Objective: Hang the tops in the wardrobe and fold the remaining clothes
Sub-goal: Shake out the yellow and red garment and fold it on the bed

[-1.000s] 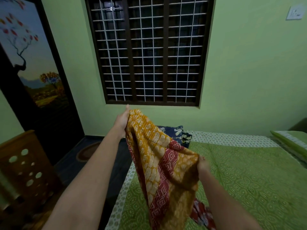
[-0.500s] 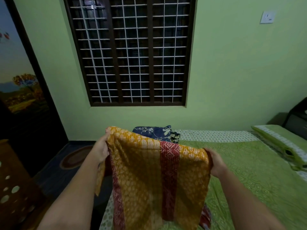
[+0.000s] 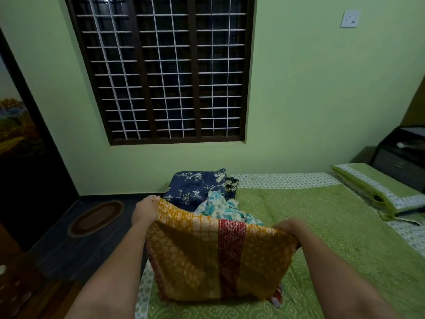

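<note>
Both hands are clamped on the top edge of a mustard-yellow printed garment with a red band down it: the left hand pinches one corner a bit left of center frame, the right hand grips the other corner, though that one's blurry so I can't make out the fingers. The cloth hangs spread between them in the lower middle, over the near edge of the bed with its green patterned cover, and it hides some red fabric peeking out at its bottom right. Right behind it sits a crumpled light blue floral piece, touching a navy floral piece further back near the wall. Green pillow at right, dark cabinet beyond it, barred window up top, oval rug on the floor at left.
</note>
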Tool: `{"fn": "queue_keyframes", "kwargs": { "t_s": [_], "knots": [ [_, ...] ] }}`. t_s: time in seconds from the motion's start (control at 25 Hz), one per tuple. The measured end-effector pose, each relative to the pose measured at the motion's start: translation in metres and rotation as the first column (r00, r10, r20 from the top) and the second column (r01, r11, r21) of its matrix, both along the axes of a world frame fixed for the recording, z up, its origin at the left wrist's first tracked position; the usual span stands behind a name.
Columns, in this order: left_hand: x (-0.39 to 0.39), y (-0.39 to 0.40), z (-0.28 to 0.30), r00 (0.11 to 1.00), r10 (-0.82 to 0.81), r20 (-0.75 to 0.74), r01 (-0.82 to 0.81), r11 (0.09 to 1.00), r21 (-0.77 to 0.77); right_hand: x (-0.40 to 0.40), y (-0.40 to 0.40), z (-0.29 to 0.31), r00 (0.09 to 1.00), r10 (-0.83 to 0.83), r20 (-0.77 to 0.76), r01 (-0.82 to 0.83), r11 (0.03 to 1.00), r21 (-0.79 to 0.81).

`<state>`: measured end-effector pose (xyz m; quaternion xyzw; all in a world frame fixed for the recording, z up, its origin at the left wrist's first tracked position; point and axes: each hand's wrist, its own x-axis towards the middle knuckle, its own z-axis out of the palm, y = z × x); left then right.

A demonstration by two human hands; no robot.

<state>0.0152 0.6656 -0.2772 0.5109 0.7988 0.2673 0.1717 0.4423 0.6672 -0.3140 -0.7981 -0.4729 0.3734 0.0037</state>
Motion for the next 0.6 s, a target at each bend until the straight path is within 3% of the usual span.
{"fn": "queue_keyframes", "kwargs": {
  "t_s": [0.08, 0.12, 0.2, 0.24, 0.32, 0.4, 0.44, 0.52, 0.6],
  "knots": [
    [-0.005, 0.002, -0.006, 1.0, 0.024, -0.013, -0.026, 0.992, -0.127, 0.005, -0.001, -0.002, 0.984, 0.144, 0.105, -0.133, 0.986, -0.105],
    [-0.008, 0.002, -0.01, 0.999, 0.019, -0.037, -0.027, 0.977, -0.214, 0.007, -0.002, -0.002, 0.978, 0.125, 0.165, -0.119, 0.992, -0.048],
    [-0.01, 0.003, -0.015, 0.998, -0.02, -0.062, 0.002, 0.961, -0.276, 0.008, -0.006, 0.0, 0.98, -0.092, 0.178, 0.056, 0.979, 0.197],
    [-0.009, 0.002, -0.014, 0.999, -0.027, -0.044, 0.017, 0.977, -0.212, 0.006, -0.005, 0.003, 0.976, -0.194, 0.1, 0.146, 0.92, 0.363],
    [-0.006, 0.001, -0.004, 0.996, 0.003, 0.093, -0.007, 0.999, 0.041, -0.002, -0.004, 0.022, 0.958, -0.252, -0.138, 0.279, 0.694, 0.664],
    [-0.006, 0.003, 0.013, 0.964, 0.033, 0.265, -0.107, 0.957, 0.27, -0.003, 0.001, 0.046, 0.925, -0.224, -0.308, 0.379, 0.48, 0.791],
    [-0.007, 0.007, 0.019, 0.965, 0.04, 0.26, -0.117, 0.95, 0.288, -0.001, 0.004, 0.058, 0.922, -0.213, -0.323, 0.386, 0.469, 0.794],
    [-0.006, 0.008, 0.021, 0.995, 0.072, 0.067, -0.081, 0.985, 0.15, 0.003, 0.008, 0.06, 0.94, -0.219, -0.263, 0.342, 0.568, 0.749],
    [-0.004, 0.008, 0.02, 0.995, 0.091, -0.036, -0.089, 0.994, 0.065, 0.006, 0.009, 0.055, 0.938, -0.23, -0.26, 0.347, 0.603, 0.719]
  ]
}}
